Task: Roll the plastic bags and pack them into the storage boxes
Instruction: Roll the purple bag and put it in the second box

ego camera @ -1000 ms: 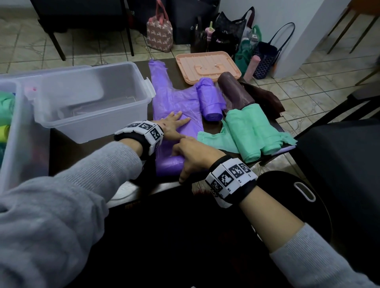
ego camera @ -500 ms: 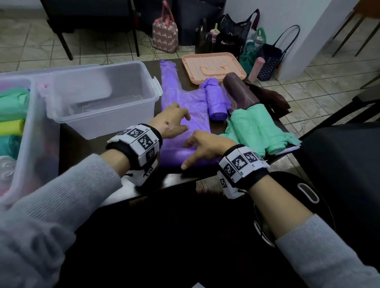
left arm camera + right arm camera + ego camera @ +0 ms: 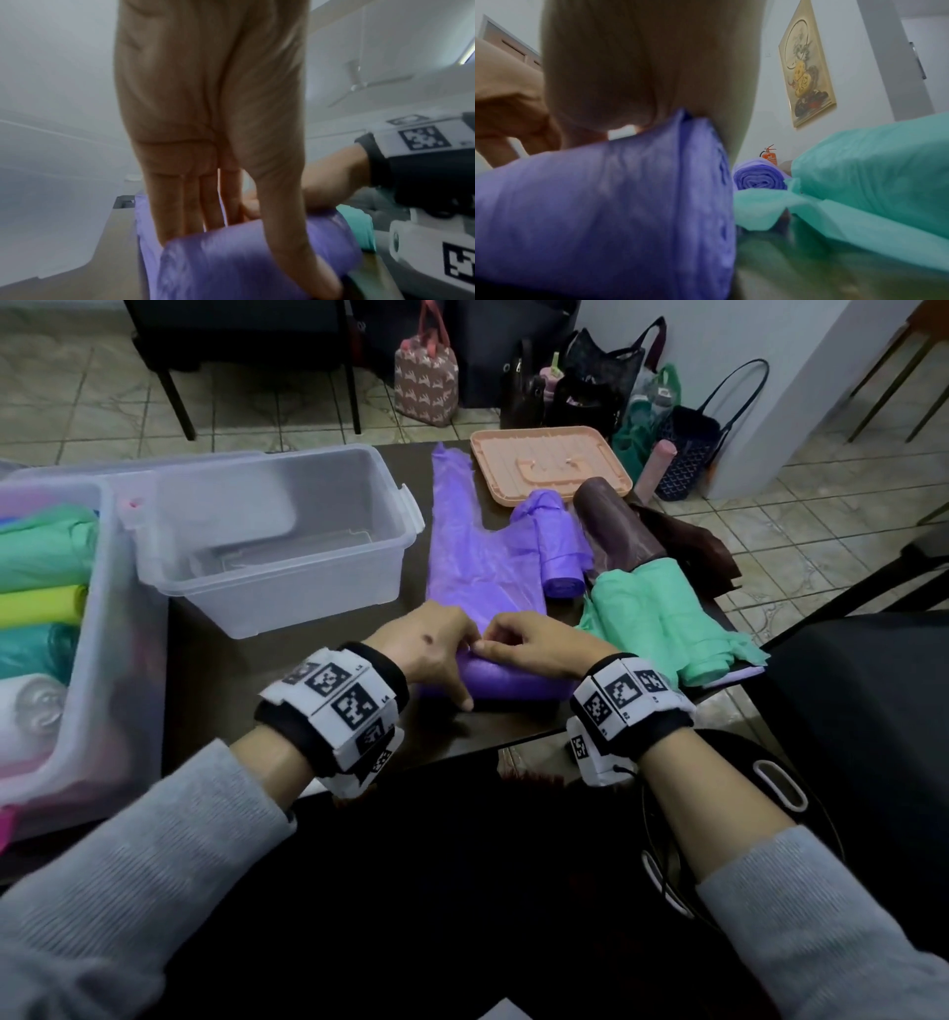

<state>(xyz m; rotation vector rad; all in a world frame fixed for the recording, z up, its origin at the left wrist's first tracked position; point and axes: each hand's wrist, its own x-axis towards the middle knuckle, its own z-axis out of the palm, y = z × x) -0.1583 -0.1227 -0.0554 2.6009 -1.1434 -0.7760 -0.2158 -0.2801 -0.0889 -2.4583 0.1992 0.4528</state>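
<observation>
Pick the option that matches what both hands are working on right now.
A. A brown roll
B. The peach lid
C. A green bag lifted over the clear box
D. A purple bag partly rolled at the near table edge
D: the left hand and right hand both grip the rolled near end of the purple bag, whose far part lies flat on the table.

Tiled floor (image 3: 821, 516), white wall (image 3: 859, 50), framed picture (image 3: 807, 67).
</observation>
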